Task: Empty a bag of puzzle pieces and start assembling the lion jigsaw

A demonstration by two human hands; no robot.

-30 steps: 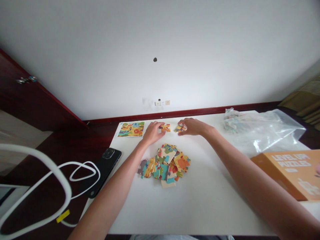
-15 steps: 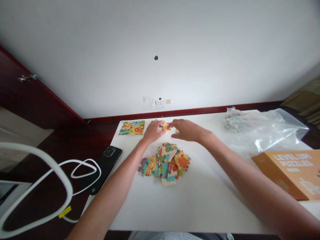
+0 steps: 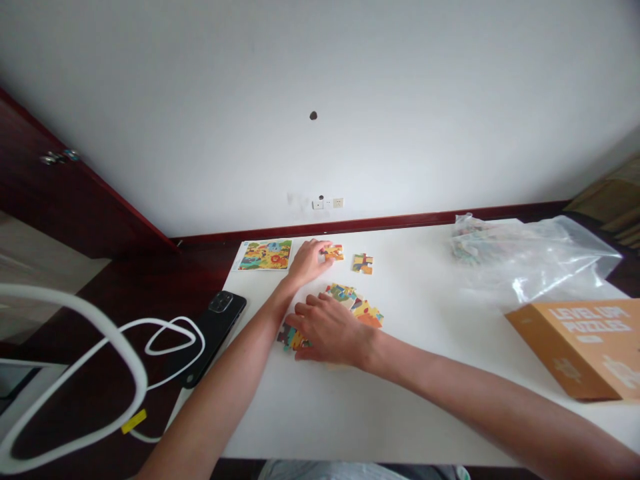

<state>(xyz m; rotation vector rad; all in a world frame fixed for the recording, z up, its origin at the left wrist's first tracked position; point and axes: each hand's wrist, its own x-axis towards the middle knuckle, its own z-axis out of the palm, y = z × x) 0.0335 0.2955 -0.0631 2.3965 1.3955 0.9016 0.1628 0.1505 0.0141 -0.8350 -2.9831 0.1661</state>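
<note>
Near the far side of the white table, my left hand (image 3: 309, 262) pinches a small orange and yellow puzzle piece (image 3: 334, 253) between thumb and fingers. Just right of it lies another puzzle piece (image 3: 363, 263), yellow, purple and orange, flat on the table and apart from my hands. My right hand (image 3: 327, 329) reaches over the pile of puzzle pieces (image 3: 367, 313), palm down with fingers apart at the pile's left side. It covers much of the heap. A picture card (image 3: 265, 255) with a lion and other animals lies left of my left hand.
On the right stand an orange puzzle box (image 3: 575, 347) and, behind it, a clear plastic bag (image 3: 540, 257) with pieces inside. A black phone (image 3: 215, 333) and a looped white cable (image 3: 137, 380) are at the left edge of the white table (image 3: 400, 413). A wall rises behind.
My right hand has moved from beside my left hand back toward me, onto the pile. The loose piece at the right now shows. My left hand has stayed in place.
</note>
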